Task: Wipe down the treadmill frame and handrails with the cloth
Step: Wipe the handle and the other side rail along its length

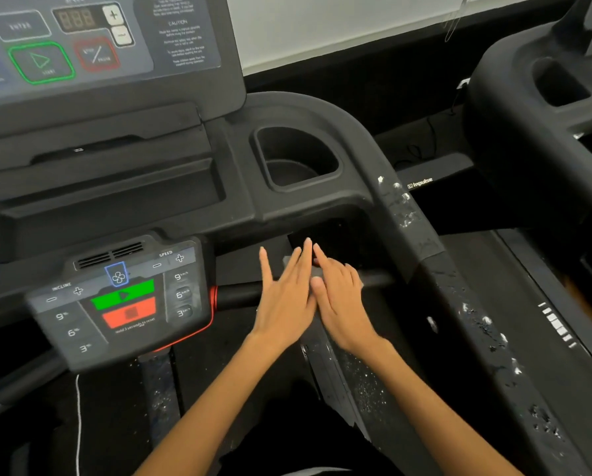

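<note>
Grey cloth [317,269] was seen only in small patches between and under two hands, draped over the black crossbar handrail [239,293] that ran from the small control panel [122,304] toward the right side rail [459,304]. Its folds and full outline were hidden by the fingers and blurred by motion. The left hand [284,304] was laid flat on the cloth with its fingers spread and straight, the grip not closed round anything. The right hand [342,300] was pressed just beside it, touching it at the thumb side, fingers extended and slightly curved over the cloth; whether the cloth was pinched beneath could not be told.

One treadmill frame [287,207] in matt black plastic filled most of the view, with one cup holder [298,159] set far of the hands. The right side rail was marked with many white scuffs and flakes along its length. Two panels were counted: the large upper console [81,39] at far left, with one green-outlined and one red-outlined button, and the small control panel at near left, with one green and one red bar. A second machine [545,97] stood at far right, well apart.
</note>
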`<state>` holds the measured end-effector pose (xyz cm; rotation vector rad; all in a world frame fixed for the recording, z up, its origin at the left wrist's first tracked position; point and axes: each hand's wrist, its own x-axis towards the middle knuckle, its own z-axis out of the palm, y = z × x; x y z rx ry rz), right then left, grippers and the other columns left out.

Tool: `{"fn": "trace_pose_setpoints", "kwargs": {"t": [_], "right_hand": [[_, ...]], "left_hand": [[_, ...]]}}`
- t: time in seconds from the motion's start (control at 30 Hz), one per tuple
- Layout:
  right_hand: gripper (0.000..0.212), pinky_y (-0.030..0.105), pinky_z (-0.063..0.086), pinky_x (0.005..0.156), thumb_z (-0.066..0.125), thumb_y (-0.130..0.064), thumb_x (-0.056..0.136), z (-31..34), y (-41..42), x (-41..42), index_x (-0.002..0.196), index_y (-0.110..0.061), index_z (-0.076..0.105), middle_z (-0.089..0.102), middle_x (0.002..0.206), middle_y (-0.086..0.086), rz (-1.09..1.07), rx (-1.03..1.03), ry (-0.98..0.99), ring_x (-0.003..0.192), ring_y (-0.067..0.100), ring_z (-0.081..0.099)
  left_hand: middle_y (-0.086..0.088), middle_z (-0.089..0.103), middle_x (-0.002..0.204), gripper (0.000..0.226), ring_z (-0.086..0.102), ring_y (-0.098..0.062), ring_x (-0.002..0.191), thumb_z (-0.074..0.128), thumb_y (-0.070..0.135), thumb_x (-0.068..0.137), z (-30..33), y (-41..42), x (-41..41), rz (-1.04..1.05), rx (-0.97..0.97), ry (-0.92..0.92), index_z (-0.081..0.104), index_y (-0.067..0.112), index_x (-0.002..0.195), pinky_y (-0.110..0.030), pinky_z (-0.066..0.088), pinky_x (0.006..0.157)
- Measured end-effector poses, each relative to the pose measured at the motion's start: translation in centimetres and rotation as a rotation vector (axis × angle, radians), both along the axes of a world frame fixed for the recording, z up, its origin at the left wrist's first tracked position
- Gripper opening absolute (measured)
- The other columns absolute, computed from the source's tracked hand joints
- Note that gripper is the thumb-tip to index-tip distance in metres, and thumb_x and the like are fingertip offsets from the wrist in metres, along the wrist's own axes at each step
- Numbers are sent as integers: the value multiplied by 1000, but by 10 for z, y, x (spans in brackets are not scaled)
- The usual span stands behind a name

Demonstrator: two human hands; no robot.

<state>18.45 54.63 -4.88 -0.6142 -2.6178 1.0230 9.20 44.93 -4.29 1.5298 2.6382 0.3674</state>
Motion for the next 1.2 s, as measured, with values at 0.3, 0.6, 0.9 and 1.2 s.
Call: {"fn": "trace_pose_setpoints", "kwargs": {"t": [0.3,0.6,0.9,1.2], "right_hand": [[55,37,32,101,26,-62,98,-11,-45,-40,129,-26,55,59,114,-9,-63,227,-35,108,10,50],[44,38,30,107,42,-49,97,-16,-33,-33,133,-23,48,53,131,-1,360,438,5,122,19,47],[39,38,30,104,36,-39,100,-22,23,3,128,-18,54,59,125,2,274,515,-43,117,21,52],[20,35,41,71,42,-29,102,8,58,14,93,-15,53,51,86,-4,-204,-16,65,75,14,47]], "left_hand": [[-13,57,126,57,51,-21,119,32,7,93,19,-54,-25,261,280,-318,24,9,149,-43,30,112],[15,47,123,45,37,12,115,30,34,101,18,-50,-23,389,434,-407,37,23,144,-13,25,103],[1,56,130,49,46,-13,125,23,43,101,10,-32,-21,330,272,-259,40,23,142,-35,28,108],[-5,56,128,40,48,-14,123,45,20,100,20,31,-26,92,334,-206,44,14,140,-31,35,107]]}}
